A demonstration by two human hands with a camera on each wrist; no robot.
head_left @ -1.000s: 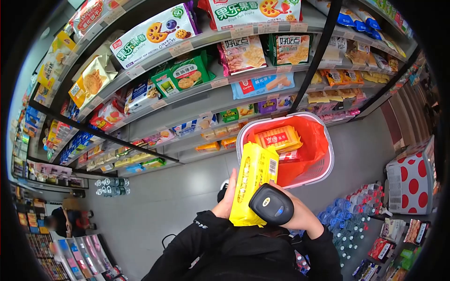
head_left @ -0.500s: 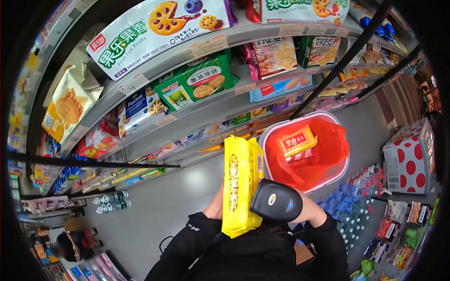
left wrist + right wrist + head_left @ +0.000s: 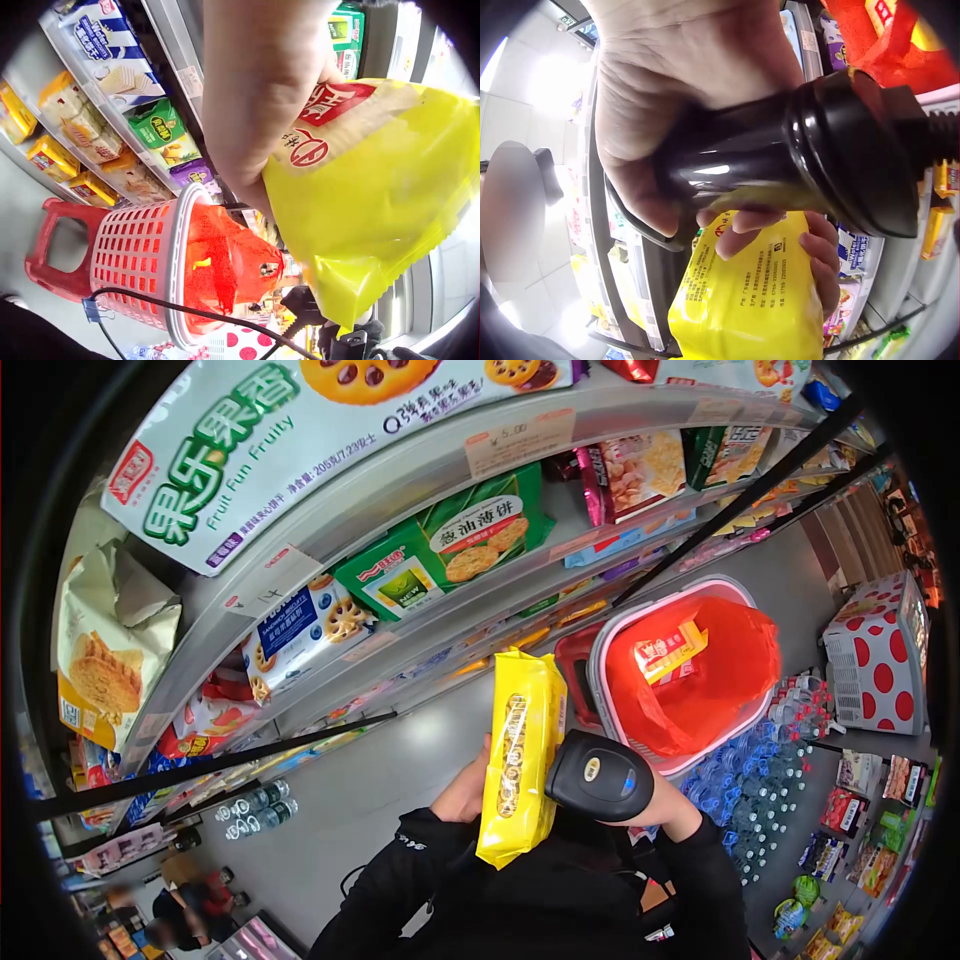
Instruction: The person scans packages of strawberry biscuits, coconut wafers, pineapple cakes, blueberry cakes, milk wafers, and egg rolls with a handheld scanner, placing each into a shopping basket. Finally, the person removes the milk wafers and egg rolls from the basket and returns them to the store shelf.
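In the head view my left hand (image 3: 463,788) holds a yellow snack packet (image 3: 520,760) upright from its left side. The packet has a clear strip showing round biscuits. My right hand (image 3: 662,800) grips a black handheld barcode scanner (image 3: 598,778), its head close against the packet's right side. In the right wrist view the fingers curl around the scanner's handle (image 3: 757,146), and small print shows on the packet (image 3: 750,292). The left wrist view shows the left hand (image 3: 262,90) at the packet's red label (image 3: 337,103); most of its fingers are hidden behind it.
A basket (image 3: 135,255) lined with a red bag (image 3: 640,710) stands on a red stool (image 3: 64,277), with an orange packet (image 3: 670,652) inside. Biscuit shelves (image 3: 400,660) curve ahead. Bottled water (image 3: 750,800) and a polka-dot box (image 3: 875,660) stand at right. A black cable (image 3: 217,315) hangs near the basket.
The packet has turned from leaning with its barcode side visible to upright, that side now towards the scanner. The shelves loom larger, and the basket sits farther right in the head view.
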